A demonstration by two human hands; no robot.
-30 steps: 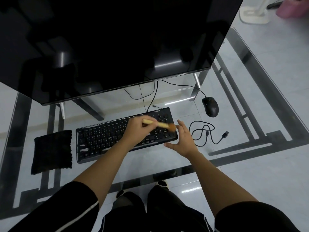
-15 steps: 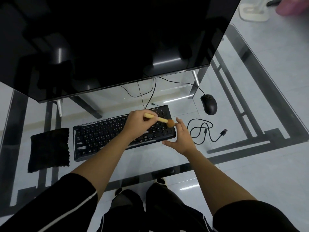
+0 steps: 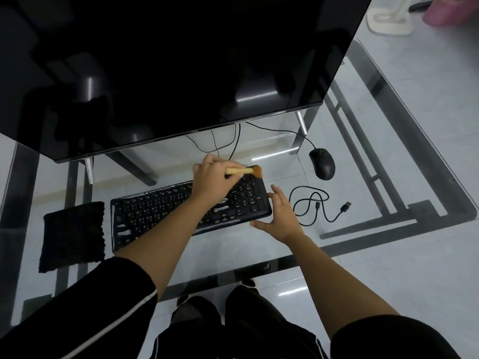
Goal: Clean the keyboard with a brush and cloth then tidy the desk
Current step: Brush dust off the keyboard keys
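My left hand (image 3: 212, 178) grips the brush (image 3: 245, 171), bristles over the far right corner of the keyboard (image 3: 181, 211). My right hand (image 3: 278, 216) is spread wide, fingers against the keyboard's right end. Keyboard lies mid-desk (image 3: 388, 177); black cloth (image 3: 72, 233) just beside its left end, near the left edge.

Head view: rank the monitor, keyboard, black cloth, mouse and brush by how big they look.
Largest to smallest, as they look:
1. monitor
2. keyboard
3. black cloth
4. mouse
5. brush, partly hidden in the left hand, so unsure against the mouse.
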